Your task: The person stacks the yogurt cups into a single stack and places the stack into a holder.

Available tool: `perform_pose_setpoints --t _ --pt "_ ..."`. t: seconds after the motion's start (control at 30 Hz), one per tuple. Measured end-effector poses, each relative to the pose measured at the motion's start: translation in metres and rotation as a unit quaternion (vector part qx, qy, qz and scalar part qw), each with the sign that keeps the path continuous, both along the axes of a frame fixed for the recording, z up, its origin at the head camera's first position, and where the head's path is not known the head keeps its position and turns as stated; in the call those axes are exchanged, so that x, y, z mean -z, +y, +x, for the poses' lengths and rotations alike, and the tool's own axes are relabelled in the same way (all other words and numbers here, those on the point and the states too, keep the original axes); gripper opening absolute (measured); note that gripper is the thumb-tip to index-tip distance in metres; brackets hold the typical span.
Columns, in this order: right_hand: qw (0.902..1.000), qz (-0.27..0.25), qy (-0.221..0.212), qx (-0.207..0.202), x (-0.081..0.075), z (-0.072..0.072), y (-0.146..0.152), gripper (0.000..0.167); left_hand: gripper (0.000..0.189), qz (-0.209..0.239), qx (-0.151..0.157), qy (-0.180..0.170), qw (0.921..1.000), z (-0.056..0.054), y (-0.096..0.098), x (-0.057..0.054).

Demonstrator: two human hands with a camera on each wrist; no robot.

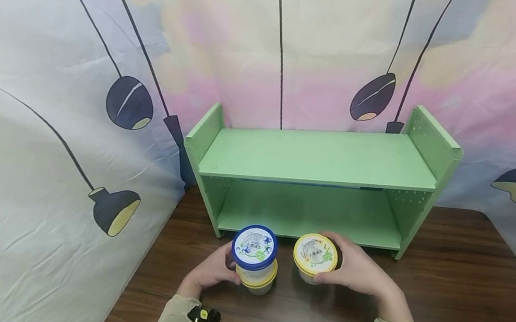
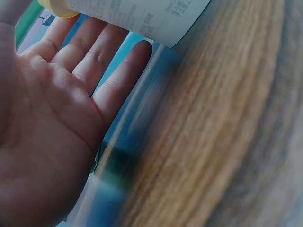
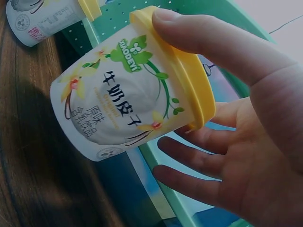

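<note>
Behind your desk (image 1: 471,288) hung a pastel cloth (image 1: 336,43) printed with dark lamps (image 1: 130,103). Your left grip (image 1: 212,271) had thumb and fingers set around the lower yellow-lidded cup (image 1: 258,285), and on its lid stood the blue-lidded cup (image 1: 255,247); how firmly you held, I could not tell. Your right grip (image 1: 354,268) pinched the single yellow-lidded cup (image 1: 315,256) by its lid, thumb on the near side, some other fingers spread free below. This cup was just beside the stack, not touching it; whether it was lifted from the desk, I could not be sure. The step in hand seemed to be holding the cups in front of the green shelf (image 1: 320,157). I judged that any next move called for a level, slow left side, as the upper cup could slip. Close beyond the cups stood the shelf, its upper board limiting the space above the lower one.
</note>
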State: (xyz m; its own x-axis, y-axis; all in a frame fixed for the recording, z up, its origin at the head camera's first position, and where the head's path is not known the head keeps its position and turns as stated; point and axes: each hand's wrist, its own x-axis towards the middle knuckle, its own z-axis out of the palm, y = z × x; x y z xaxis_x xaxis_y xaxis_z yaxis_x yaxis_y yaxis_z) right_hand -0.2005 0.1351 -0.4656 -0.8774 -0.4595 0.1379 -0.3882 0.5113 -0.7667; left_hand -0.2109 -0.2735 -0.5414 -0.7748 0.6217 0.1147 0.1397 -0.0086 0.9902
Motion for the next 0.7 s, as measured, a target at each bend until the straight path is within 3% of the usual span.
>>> perform_pose_setpoints --t 0.43,0.7 --pt "0.9997 -0.020 -0.004 0.015 -0.005 0.002 -0.001 0.102 0.097 -0.004 0.002 -0.008 1.0000 0.001 0.000 0.000" --pt "0.9988 -0.037 0.017 0.028 -0.013 0.007 -0.005 0.104 0.096 0.014 0.009 0.012 0.9998 0.000 0.001 0.001"
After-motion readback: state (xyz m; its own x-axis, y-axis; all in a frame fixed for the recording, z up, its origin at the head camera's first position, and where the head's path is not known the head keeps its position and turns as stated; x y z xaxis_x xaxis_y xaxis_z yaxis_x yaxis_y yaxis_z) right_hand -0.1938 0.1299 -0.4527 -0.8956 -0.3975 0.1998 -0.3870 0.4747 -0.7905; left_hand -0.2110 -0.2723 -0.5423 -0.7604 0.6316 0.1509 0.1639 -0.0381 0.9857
